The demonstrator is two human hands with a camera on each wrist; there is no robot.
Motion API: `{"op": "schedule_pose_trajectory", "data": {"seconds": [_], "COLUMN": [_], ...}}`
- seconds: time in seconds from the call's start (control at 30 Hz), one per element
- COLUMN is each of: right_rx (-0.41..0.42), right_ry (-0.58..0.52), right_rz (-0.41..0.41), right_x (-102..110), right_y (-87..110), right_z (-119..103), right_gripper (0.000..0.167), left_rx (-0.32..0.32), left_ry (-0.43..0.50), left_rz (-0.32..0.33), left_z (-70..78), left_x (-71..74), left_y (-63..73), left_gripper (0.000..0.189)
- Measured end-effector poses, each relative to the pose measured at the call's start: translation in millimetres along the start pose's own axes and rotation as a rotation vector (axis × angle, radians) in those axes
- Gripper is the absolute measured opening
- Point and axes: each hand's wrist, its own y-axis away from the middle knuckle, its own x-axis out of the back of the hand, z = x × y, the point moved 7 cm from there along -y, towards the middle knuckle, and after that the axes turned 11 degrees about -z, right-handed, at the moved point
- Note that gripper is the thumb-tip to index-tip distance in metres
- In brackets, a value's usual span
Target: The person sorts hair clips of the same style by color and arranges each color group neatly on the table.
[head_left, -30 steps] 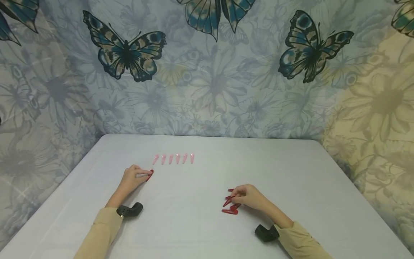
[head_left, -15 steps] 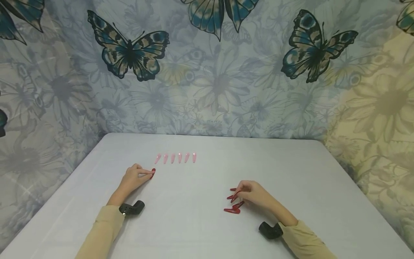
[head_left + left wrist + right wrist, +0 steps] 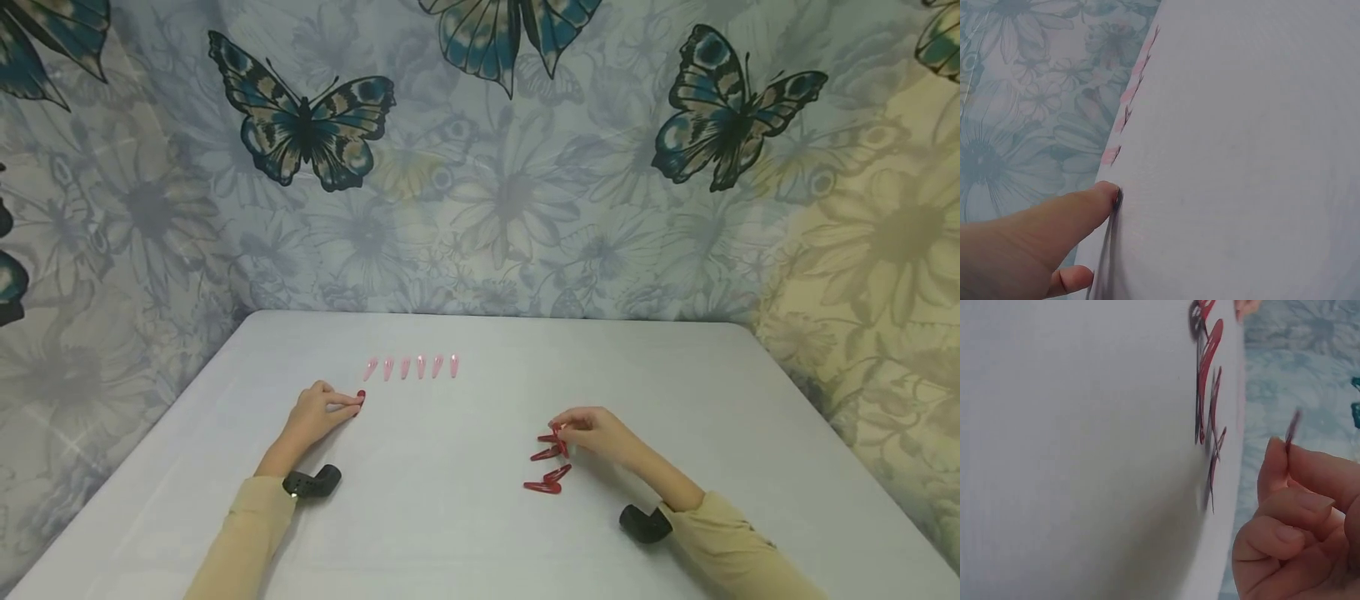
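Near the left end of a row of pink snap hair clips (image 3: 405, 367), my left hand (image 3: 318, 414) pinches a red snap hair clip (image 3: 362, 394) at the tabletop. In the left wrist view its fingers hide most of that clip. My right hand (image 3: 602, 435) holds another red snap hair clip (image 3: 1294, 428) between thumb and forefinger, lifted off the table in the right wrist view. Several loose red clips (image 3: 542, 487) lie beneath and in front of that hand, some touching or overlapping.
The white table (image 3: 450, 517) meets a wall (image 3: 510, 250) papered with flowers and butterflies at the back. A black wrist device (image 3: 313, 482) sits on the left wrist, and a matching black device (image 3: 645, 523) on the right.
My right hand has lifted a red clip up from the group and moved slightly away from me. The left hand keeps its clip in nearly the same place below the pink row.
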Motion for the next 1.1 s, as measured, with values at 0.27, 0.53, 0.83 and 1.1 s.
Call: {"op": "schedule_pose_trajectory", "data": {"seconds": [0.27, 0.53, 0.83, 1.1], "right_rx": [0.026, -0.135, -0.111, -0.140], "right_ry": [0.074, 0.067, 0.037, -0.055], "right_rz": [-0.008, 0.038, 0.050, 0.066], "right_x": [9, 8, 3, -11], "right_y": [-13.0, -37.6, -70.0, -96.4], "right_z": [-13, -13, -37, -50], "right_gripper": [0.008, 0.009, 0.010, 0.019], "left_rx": [-0.022, -0.008, 0.015, 0.036], "left_ry": [0.010, 0.000, -0.007, -0.009], "left_rz": [0.001, -0.020, -0.041, -0.085], "left_z": [2.1, 2.0, 4.1, 0.5], "left_x": [5.3, 6.5, 5.2, 4.8], "left_y": [-0.2, 1.6, -0.3, -4.1], "left_gripper": [0.025, 0.026, 0.027, 0.027]}}
